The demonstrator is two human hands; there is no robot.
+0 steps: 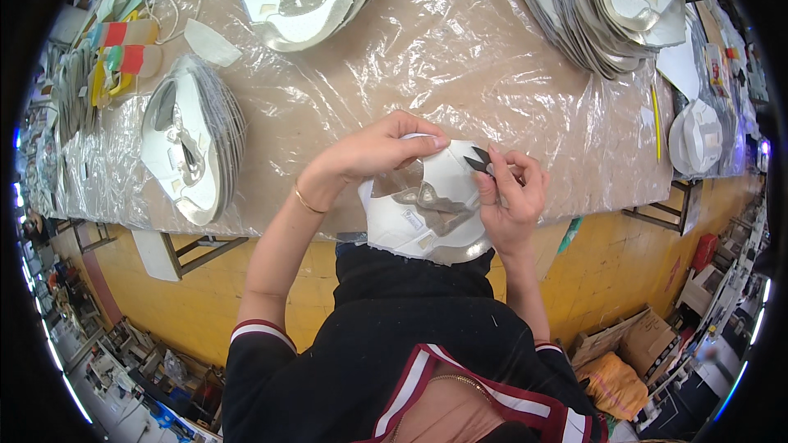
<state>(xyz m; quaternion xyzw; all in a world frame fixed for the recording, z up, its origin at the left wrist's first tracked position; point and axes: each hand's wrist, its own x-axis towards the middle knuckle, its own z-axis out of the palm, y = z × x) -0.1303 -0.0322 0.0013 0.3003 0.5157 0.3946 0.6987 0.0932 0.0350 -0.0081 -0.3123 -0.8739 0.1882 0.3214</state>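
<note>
A white shoe upper [392, 226] with shiny silver patches is held up in front of me, over the table's near edge. My left hand [394, 143] pinches its far edge between thumb and fingers. My right hand [513, 193] is closed round a small black tool with two pointed tips, which looks like thread snips [477, 161]. Its tips point at the upper's far right edge; whether they touch it I cannot tell. The rest of the tool is hidden in my fingers.
Stacks of similar uppers stand at the left [176, 148], far middle [304, 20] and far right [607, 25] of the plastic-covered table [328, 98]. A yellow stick [656, 123] lies by the right edge. Red-banded bottles [127, 60] stand far left. A cardboard box [648, 344] sits on the floor.
</note>
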